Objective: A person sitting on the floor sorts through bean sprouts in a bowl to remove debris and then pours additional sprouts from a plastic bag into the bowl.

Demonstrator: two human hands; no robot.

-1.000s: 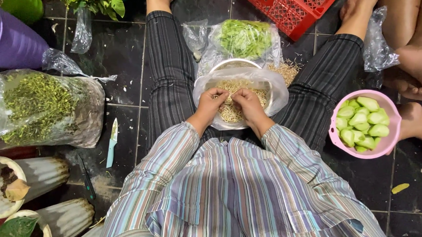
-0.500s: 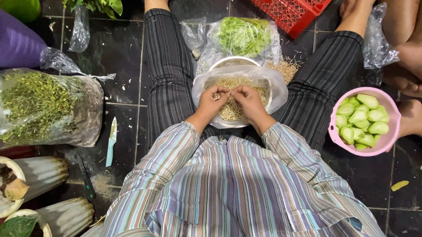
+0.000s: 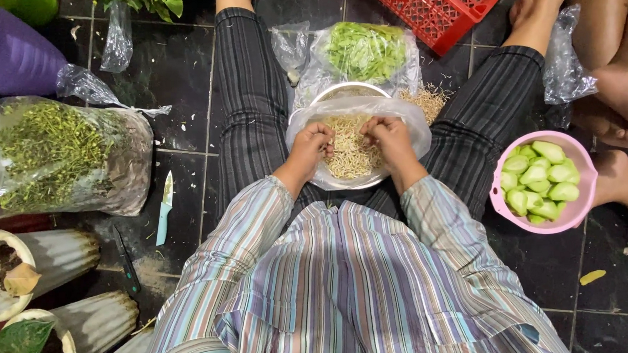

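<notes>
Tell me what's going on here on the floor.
A person sits on the dark tiled floor with both hands in a bowl lined with a plastic bag. The left hand and right hand pick through pale bean sprouts. A pink bowl of green pieces sits to the right, a knife to the left.

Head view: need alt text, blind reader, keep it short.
Seen from above, a seated person's left hand and right hand reach into a bag-lined bowl of pale bean sprouts between their legs on a dark tiled floor. A pink bowl of green vegetable pieces sits to their right; a knife lies to their left.
</notes>
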